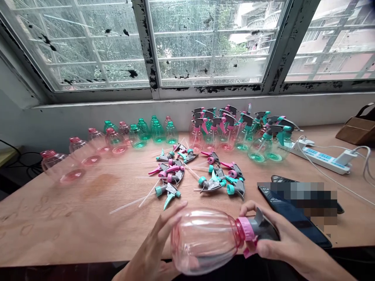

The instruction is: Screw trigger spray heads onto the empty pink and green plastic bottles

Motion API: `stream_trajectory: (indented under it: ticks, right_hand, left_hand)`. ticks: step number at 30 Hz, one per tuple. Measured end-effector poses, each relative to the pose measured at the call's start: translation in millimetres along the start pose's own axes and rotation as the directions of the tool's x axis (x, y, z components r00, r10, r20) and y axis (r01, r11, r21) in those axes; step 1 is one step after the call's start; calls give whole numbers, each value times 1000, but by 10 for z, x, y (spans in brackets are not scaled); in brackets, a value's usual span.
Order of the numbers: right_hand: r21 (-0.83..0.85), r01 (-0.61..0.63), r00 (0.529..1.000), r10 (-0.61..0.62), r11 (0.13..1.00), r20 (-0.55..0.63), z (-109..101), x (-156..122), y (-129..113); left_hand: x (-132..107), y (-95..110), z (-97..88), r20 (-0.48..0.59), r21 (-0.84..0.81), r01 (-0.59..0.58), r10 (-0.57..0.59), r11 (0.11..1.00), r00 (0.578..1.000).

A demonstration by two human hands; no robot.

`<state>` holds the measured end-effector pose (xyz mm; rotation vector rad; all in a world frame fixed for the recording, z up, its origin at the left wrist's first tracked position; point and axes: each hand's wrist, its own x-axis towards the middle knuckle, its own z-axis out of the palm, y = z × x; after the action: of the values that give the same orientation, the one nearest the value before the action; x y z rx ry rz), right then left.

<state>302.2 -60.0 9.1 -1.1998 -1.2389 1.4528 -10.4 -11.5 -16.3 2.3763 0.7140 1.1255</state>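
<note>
A clear pink spray bottle (206,238) lies on its side in the air over the table's front edge, its base to the left. My left hand (159,242) is closed around the base end, with some fingers seen through the plastic. Its pink-collared, grey trigger sprayer (260,228) sits on the bottle's neck. My right hand (274,242) grips that sprayer, thumb in front and fingers behind. Beyond the bottle lie loose trigger sprayers (213,181) in pink, teal and grey, several with thin white tubes sticking out.
Open-necked pink bottles (84,150) and green bottles (158,132) stand at the left and back. Several bottles with sprayers fitted (227,130) stand at back right. Dark phones (295,218), a white power strip (325,156) with cables and a brown bag (357,127) occupy the right.
</note>
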Motion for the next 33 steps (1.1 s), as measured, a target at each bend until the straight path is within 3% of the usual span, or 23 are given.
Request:
stream_trajectory:
  ticks: [2, 5, 7, 8, 9, 12, 17, 26, 33]
  right_hand:
    - [-238, 76, 989, -104, 968, -105, -143, -67, -217]
    - [-593, 192, 908, -371, 782, -195, -464, 19, -654]
    - [-785, 167, 779, -568, 596, -265, -706, 226, -961]
    - [-844, 136, 757, -605, 519, -249, -821, 363, -1099]
    - [-887, 104, 769, -602, 449, -215, -927, 514, -1218]
    - [-951, -16, 874, -458, 308, -163, -1161, 968, -1429]
    - [-975, -117, 927, -331, 189, -175, -1329, 1492, -1430]
    - [-964, -255, 951, -163, 70, -263, -1532, 1981, -1467]
    - [-967, -254, 952, -177, -12, -248, -1579, 2052, -1508]
  left_hand:
    - [25, -56, -22, 65, 32, 100, -102, 994, 993]
    - [43, -98, -52, 188, 18, 212, -212, 977, 959]
    - [45, -101, -63, 241, -25, 243, -230, 970, 943]
    - [46, -97, -68, 258, -38, 259, -240, 965, 936]
    - [47, -92, -73, 273, -44, 277, -255, 960, 928]
    - [58, -70, -90, 302, -36, 318, -293, 947, 907]
    - [67, -51, -115, 330, -6, 331, -310, 944, 891]
    - [98, -52, -138, 381, 32, 363, -347, 931, 857]
    - [104, -59, -128, 384, -3, 366, -337, 931, 860]
